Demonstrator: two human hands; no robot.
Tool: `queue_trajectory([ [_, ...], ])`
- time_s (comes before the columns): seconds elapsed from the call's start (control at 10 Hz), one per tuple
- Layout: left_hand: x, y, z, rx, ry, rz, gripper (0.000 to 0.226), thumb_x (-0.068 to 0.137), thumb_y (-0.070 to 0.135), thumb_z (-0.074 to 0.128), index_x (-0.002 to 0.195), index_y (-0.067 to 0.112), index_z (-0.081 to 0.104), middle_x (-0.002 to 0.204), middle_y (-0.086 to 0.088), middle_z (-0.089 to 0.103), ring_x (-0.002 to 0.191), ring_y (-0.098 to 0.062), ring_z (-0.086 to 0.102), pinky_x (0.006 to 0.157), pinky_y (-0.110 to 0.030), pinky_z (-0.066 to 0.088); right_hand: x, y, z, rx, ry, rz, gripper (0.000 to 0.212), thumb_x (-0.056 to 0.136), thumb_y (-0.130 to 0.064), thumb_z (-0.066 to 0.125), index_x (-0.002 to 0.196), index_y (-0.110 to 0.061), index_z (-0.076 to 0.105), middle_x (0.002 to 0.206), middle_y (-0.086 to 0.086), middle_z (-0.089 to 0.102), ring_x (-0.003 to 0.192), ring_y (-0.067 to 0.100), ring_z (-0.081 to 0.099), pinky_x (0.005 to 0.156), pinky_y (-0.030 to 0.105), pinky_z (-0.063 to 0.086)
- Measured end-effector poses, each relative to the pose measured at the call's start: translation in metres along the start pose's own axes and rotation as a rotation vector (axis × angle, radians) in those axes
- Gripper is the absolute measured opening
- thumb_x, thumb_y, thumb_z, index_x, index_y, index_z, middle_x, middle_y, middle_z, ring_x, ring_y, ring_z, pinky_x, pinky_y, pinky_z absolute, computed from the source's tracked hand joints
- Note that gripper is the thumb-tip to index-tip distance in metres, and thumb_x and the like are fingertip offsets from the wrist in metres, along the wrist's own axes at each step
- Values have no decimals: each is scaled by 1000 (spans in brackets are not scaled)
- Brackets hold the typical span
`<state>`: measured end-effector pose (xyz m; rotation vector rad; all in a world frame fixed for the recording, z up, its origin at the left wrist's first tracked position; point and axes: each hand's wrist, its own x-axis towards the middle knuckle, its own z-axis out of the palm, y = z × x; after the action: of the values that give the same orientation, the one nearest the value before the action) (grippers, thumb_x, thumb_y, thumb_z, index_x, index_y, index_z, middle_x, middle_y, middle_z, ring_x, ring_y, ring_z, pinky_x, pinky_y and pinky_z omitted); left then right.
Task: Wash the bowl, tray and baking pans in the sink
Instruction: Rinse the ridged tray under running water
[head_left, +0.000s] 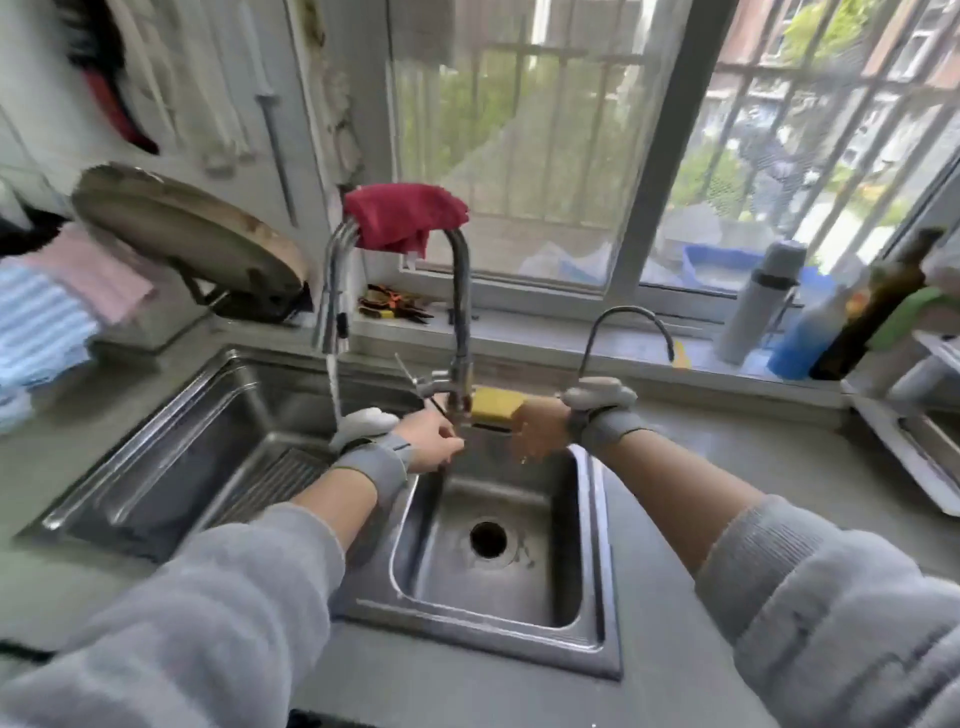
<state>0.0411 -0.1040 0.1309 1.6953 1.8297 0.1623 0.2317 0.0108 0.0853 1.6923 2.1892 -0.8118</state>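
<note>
My left hand (434, 436) is at the base of the tall chrome faucet (460, 322), over the divider between the two sink basins. Its fingers are curled together, and blur hides whether they grip anything. My right hand (537, 431) hangs wet over the back edge of the small right basin (498, 587), fingers pointing down and holding nothing. It is just right of a yellow sponge (493, 402). Water runs from the pull-out spray head (330, 332) into the large left basin (171, 483). No bowl or baking pan shows in either basin.
A red cloth (402, 215) is draped over the faucet's arch. A second thin tap (631, 325) stands at the right. A round board (192, 234) leans on a stand at the left, with towels (47, 322) beside it. Bottles (810, 317) line the sill. A white rack (914, 457) sits at the right.
</note>
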Motion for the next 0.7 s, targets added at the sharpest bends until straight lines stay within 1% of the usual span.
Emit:
queue_trajectory([
  [0.1,-31,-81,-1,40,-45,-93,28,93,30,52,97,9,71,103,-9,72,94,-23,65,84,-27,48,40,-40,55,-12,6,20,40,89,-49,58,108,-14,64,97,12,64,105,21,61,65,16,48],
  [0.2,-57,-157,-13,42,-20,-229,24,93,29,53,97,14,70,106,-9,69,105,-25,62,86,-26,45,-41,-144,79,-202,23,-97,30,97,-18,48,117,-1,62,117,19,63,113,34,58,84,30,48],
  [0.3,-62,-233,-30,51,-39,-334,24,93,30,53,97,13,70,103,-10,68,106,-26,62,86,-26,45,-25,-201,116,-255,-71,-128,27,95,-12,49,114,0,63,114,18,65,109,34,60,77,30,42],
  [0.4,-49,-269,-33,35,-43,-375,26,94,29,52,99,10,69,103,-11,67,103,-25,62,88,-27,44,-1,-220,147,-417,-125,-172,28,98,-7,44,121,-4,60,124,10,61,115,30,58,84,32,47],
  [0.5,-27,-290,-29,43,-58,-401,32,95,30,52,113,7,65,119,-10,64,109,-24,58,94,-29,43,45,-218,174,-395,-187,-86,30,97,-15,43,122,-15,60,126,3,59,113,25,59,90,34,51],
  [0.6,17,-324,-21,51,-54,-441,43,96,31,50,133,9,49,137,-10,52,126,-26,49,102,-31,38,118,-227,199,-195,-51,-45,42,78,-47,46,112,-26,60,121,3,61,110,30,59,94,40,48],
  [0.7,46,-352,-12,124,-52,-459,50,95,33,49,139,11,40,143,-12,44,133,-31,41,108,-36,36,129,-253,201,-124,-149,-119,37,88,-26,54,121,-11,59,122,13,60,113,33,56,94,35,47],
])
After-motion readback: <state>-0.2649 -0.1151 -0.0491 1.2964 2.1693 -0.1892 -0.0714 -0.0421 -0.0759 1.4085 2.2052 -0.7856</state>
